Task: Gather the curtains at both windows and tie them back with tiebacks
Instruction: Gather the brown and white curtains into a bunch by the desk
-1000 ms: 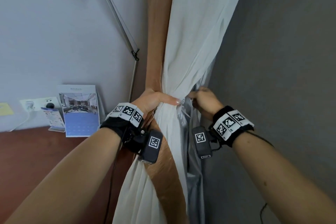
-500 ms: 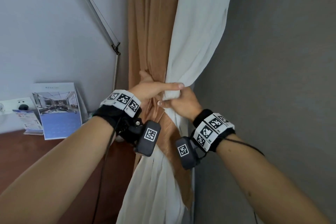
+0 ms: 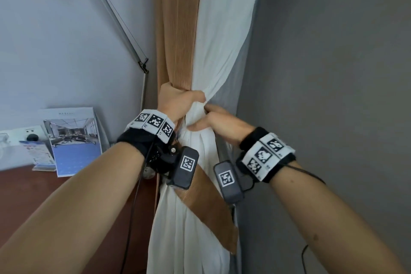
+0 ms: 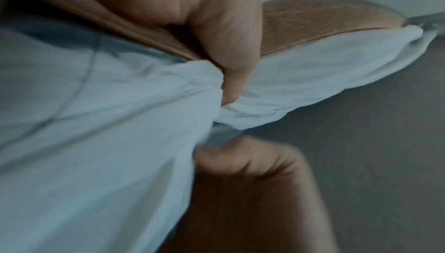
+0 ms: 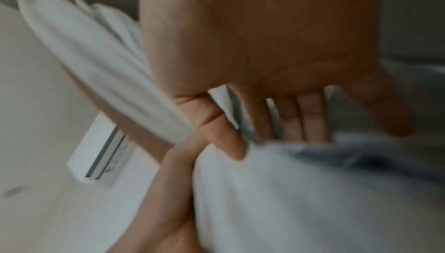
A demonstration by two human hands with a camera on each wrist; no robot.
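A tan curtain (image 3: 178,29) and a white curtain (image 3: 224,29) hang gathered into one bundle in the room's corner. My left hand (image 3: 178,102) grips the bundle at its waist, with the thumb (image 4: 231,70) dug into the white folds. My right hand (image 3: 222,124) holds the bundle just below and to the right. Its thumb lies across the front of the white cloth (image 5: 289,200) and its fingers (image 5: 310,120) reach behind. A tan strip (image 3: 211,202) slants down across the white folds under my wrists; its upper end is hidden.
A reddish-brown desk (image 3: 33,196) stands at lower left with a standing calendar (image 3: 75,140) and leaflets on it. A wall socket (image 3: 22,135) sits behind them. A metal lamp arm (image 3: 115,18) slants along the left wall. A grey wall (image 3: 333,95) closes the right side.
My right hand has come from the bundle's far right edge onto its front, beneath my left hand. My left thumb has curled from straight into the white folds.
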